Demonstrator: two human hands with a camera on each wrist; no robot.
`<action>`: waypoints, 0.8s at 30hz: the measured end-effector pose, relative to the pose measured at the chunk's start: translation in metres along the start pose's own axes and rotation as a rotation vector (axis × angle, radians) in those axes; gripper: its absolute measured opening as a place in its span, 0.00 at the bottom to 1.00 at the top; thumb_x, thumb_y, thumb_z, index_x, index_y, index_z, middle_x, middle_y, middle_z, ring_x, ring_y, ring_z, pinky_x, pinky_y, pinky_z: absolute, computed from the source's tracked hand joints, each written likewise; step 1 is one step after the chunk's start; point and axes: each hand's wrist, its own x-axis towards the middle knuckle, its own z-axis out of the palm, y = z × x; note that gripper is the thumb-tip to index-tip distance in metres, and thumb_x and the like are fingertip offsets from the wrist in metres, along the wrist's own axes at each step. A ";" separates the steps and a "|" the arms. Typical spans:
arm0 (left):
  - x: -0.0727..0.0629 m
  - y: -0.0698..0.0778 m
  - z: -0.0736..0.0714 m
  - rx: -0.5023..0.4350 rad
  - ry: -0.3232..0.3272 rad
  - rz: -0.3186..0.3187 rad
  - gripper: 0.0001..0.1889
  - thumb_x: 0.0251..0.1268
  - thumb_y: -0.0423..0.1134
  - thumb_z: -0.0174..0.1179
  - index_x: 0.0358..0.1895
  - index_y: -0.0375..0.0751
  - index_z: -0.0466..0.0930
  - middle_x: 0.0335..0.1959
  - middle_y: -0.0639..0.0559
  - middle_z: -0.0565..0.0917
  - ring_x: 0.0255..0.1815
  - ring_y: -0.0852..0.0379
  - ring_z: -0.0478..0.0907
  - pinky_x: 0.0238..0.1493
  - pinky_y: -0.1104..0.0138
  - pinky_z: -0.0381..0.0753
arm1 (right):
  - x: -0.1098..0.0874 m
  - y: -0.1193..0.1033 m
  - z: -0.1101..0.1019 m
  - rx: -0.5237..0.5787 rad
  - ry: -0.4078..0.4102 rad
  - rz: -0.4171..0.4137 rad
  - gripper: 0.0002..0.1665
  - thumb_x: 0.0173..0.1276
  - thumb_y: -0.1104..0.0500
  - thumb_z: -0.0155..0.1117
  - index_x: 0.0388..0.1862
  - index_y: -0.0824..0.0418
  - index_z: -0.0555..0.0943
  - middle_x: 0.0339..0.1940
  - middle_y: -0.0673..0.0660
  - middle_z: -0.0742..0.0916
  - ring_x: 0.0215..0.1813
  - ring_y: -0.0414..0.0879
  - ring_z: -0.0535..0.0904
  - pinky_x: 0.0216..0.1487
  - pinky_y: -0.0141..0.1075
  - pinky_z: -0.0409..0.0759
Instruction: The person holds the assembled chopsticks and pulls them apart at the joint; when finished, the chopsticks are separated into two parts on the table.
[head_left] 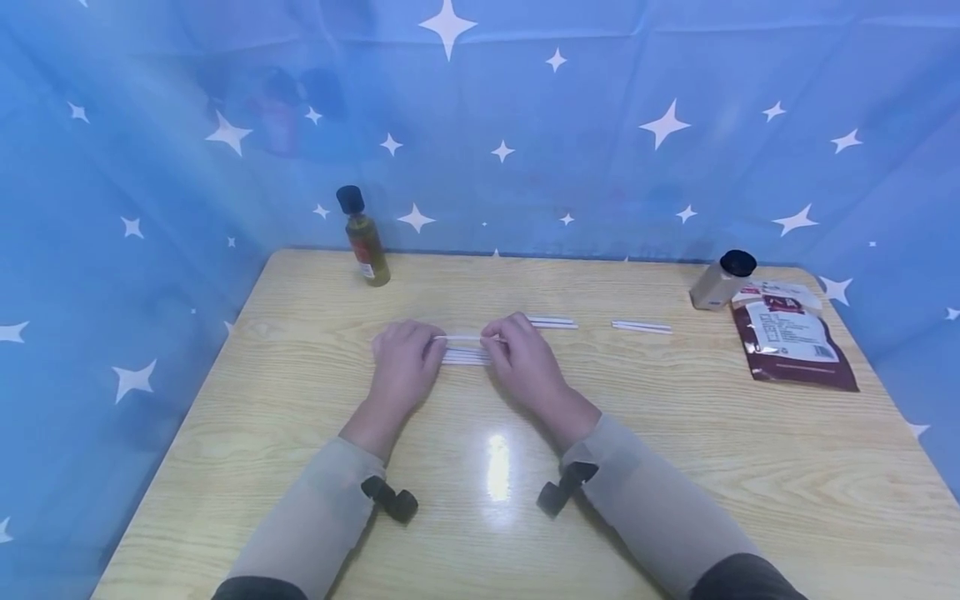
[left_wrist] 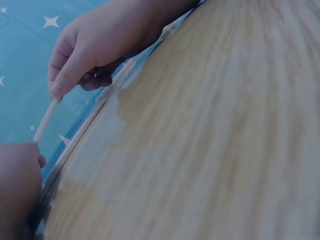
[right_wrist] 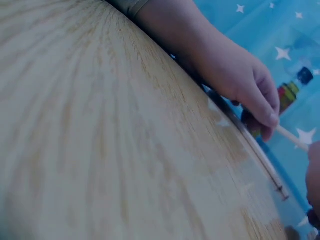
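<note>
Both hands meet mid-table: left hand [head_left: 405, 358] and right hand [head_left: 525, 358] each pinch one end of a thin white stick [head_left: 463, 337], held just above a small pile of similar white sticks [head_left: 465, 357] lying on the light wooden table [head_left: 480, 467] (fingers curled round the ends, per wrist views). More white stick pairs [head_left: 555, 322] [head_left: 641, 327] lie right of the hands. Farther back: olive-green glass bottle with black cap [head_left: 364, 240] at left, grey jar with black lid [head_left: 722, 280] beside a dark red packet [head_left: 791, 342] at right.
</note>
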 end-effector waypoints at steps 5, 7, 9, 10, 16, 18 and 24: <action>-0.001 0.004 -0.001 0.004 0.002 0.026 0.12 0.80 0.49 0.59 0.50 0.48 0.88 0.52 0.53 0.87 0.57 0.48 0.75 0.67 0.48 0.62 | -0.002 0.000 -0.001 -0.040 -0.009 -0.018 0.12 0.80 0.52 0.66 0.53 0.57 0.89 0.42 0.51 0.83 0.38 0.45 0.77 0.43 0.41 0.81; -0.001 0.005 -0.002 0.007 0.005 0.031 0.12 0.80 0.49 0.59 0.50 0.48 0.88 0.51 0.53 0.87 0.56 0.48 0.76 0.67 0.48 0.62 | -0.002 0.000 -0.001 -0.050 -0.001 -0.029 0.12 0.80 0.52 0.66 0.52 0.57 0.89 0.41 0.51 0.83 0.37 0.44 0.76 0.43 0.41 0.81; -0.001 0.006 -0.002 0.007 0.008 0.031 0.12 0.79 0.49 0.59 0.50 0.49 0.88 0.51 0.54 0.88 0.56 0.49 0.76 0.66 0.48 0.62 | -0.003 0.001 -0.001 -0.056 0.008 -0.033 0.12 0.80 0.52 0.66 0.51 0.57 0.89 0.41 0.50 0.83 0.37 0.44 0.76 0.43 0.41 0.81; -0.001 0.006 -0.002 0.008 0.012 0.029 0.12 0.79 0.50 0.60 0.50 0.49 0.89 0.51 0.54 0.88 0.55 0.49 0.76 0.66 0.48 0.62 | -0.003 0.002 -0.001 -0.058 0.013 -0.034 0.12 0.80 0.52 0.66 0.51 0.56 0.89 0.40 0.50 0.83 0.37 0.44 0.76 0.43 0.41 0.81; -0.002 0.004 0.001 -0.006 0.015 0.018 0.13 0.76 0.52 0.63 0.48 0.49 0.89 0.47 0.56 0.88 0.53 0.51 0.77 0.63 0.50 0.64 | -0.006 0.007 -0.004 -0.047 0.038 -0.057 0.10 0.78 0.52 0.68 0.47 0.55 0.89 0.38 0.48 0.82 0.36 0.44 0.75 0.41 0.40 0.80; -0.002 0.004 0.002 -0.008 0.011 0.026 0.14 0.75 0.53 0.63 0.48 0.49 0.90 0.46 0.56 0.89 0.53 0.51 0.78 0.63 0.50 0.65 | -0.008 0.010 -0.005 -0.035 0.056 -0.083 0.08 0.76 0.54 0.69 0.46 0.56 0.90 0.36 0.48 0.82 0.35 0.43 0.75 0.40 0.40 0.80; -0.001 0.007 0.000 0.011 0.033 0.095 0.13 0.75 0.52 0.63 0.47 0.49 0.89 0.45 0.56 0.88 0.52 0.51 0.79 0.61 0.51 0.66 | -0.010 0.017 -0.007 -0.003 0.106 -0.162 0.07 0.74 0.57 0.71 0.45 0.58 0.90 0.33 0.49 0.80 0.33 0.44 0.73 0.36 0.40 0.78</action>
